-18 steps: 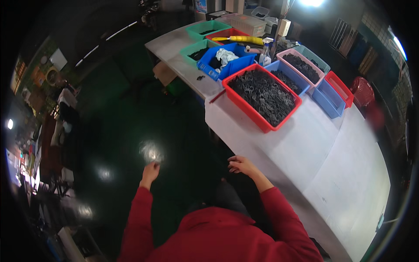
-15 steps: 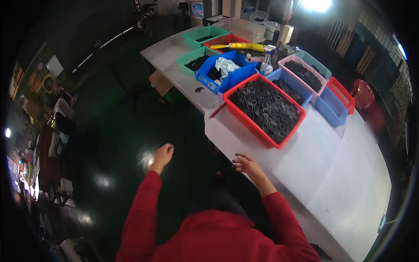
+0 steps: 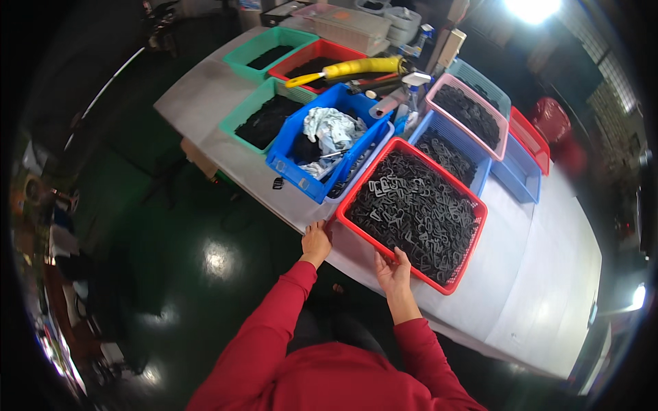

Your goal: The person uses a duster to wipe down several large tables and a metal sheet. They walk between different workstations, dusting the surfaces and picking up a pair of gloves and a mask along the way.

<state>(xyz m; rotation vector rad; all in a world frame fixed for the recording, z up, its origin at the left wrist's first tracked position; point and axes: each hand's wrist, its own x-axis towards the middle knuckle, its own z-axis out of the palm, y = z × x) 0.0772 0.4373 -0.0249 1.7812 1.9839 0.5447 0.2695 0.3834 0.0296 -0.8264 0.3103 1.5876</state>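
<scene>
A red plastic basket [image 3: 473, 250] full of small black ring- or buckle-like pieces [image 3: 418, 212] sits near the table's edge in front of me. My right hand [image 3: 394, 274] is at its near side, thumb and fingers apart, fingertips touching or just below the rim. At the table edge by the basket's left corner is my left hand [image 3: 316, 243], its fingers curled beside a thin dark red stick [image 3: 332, 222]. What is inside those fingers is hidden. Left of the basket stands a blue bin [image 3: 295, 171] with crumpled white cloth [image 3: 332, 130] in it.
Green trays [image 3: 236, 123] and another red tray [image 3: 301, 58] of black pieces stand farther back, with a yellow-sleeved tool [image 3: 360, 66] across them. A spray bottle [image 3: 413, 89], a pink basket [image 3: 504, 133] and light-blue bins [image 3: 521, 178] are behind. White sheeting [image 3: 528, 274] covers the right of the table.
Both hands have moved to the table from the air before it: the left to the edge by the basket's corner, the right to its near rim. The view has shifted closer to the containers.
</scene>
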